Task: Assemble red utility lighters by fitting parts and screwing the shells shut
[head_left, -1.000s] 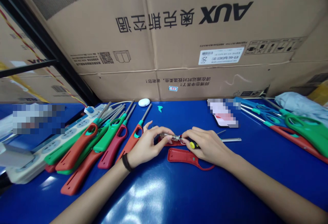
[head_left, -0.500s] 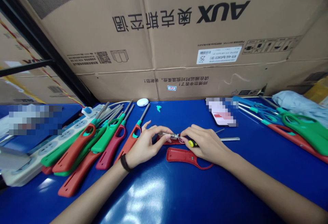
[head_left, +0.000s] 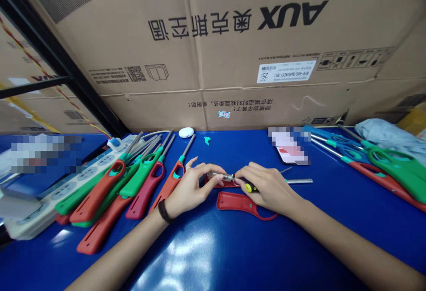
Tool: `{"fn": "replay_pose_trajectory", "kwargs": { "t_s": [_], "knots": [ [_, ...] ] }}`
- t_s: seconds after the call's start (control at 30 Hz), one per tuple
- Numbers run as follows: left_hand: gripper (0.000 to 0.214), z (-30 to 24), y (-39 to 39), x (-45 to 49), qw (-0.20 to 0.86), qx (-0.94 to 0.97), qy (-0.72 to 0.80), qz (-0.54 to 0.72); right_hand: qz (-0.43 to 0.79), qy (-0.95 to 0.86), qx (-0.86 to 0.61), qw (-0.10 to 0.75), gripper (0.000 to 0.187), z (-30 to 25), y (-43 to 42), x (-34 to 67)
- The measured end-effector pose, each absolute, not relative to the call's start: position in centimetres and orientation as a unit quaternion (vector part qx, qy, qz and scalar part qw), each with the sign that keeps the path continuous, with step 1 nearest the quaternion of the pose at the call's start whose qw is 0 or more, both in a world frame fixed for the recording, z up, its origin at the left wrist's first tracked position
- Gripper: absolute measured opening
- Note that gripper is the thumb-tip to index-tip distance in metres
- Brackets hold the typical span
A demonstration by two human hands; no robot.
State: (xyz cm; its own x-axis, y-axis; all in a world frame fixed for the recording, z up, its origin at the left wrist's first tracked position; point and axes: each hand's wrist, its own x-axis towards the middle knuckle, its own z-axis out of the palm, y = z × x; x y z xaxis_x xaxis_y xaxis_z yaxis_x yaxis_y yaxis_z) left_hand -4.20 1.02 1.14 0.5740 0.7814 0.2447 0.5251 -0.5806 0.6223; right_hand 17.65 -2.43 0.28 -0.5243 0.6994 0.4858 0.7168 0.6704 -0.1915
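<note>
**Clear part pinched between two hands, tool tucked aside**

On my feed, the small clear part (head_left: 228, 177) is held just over a red half-shell (head_left: 229, 183) near the middle of the tabletop (head_left: 249, 255). My left hand (head_left: 192, 186) pinches it between thumb and forefinger, lengthwise, I judge so its far end stays reachable. My right hand (head_left: 268, 189) has its fingertips gathered there, by thin pale wires (head_left: 235, 181); I cannot tell whether they grip one. Its curled fingers hold a yellow-and-black handle (head_left: 250, 188) against the palm, probably to free the fingertips without setting the tool down.

Nearer me, the other red half-shell (head_left: 232, 201) lies hollow side up, which leaves its inside in view. A metal tube (head_left: 301, 181) lies just past the right hand.

Farther out, lighters are bunched on the left (head_left: 133, 175) and right (head_left: 372, 167), which seems to leave the middle for handwork. The phone (head_left: 288, 151) and white case (head_left: 186, 132) sit toward the back, beyond the working fingers.
</note>
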Motion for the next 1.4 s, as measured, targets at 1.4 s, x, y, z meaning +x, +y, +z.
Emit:
{"fn": "replay_pose_trajectory", "kwargs": {
  "t_s": [1.4],
  "knots": [
    [0.008, 1.9, 1.2, -4.6, 0.203, 0.870, 0.394, 0.215, -0.012, -0.863, -0.445, 0.238, 0.017, 0.4, -2.4, 17.6]
  ]
}}
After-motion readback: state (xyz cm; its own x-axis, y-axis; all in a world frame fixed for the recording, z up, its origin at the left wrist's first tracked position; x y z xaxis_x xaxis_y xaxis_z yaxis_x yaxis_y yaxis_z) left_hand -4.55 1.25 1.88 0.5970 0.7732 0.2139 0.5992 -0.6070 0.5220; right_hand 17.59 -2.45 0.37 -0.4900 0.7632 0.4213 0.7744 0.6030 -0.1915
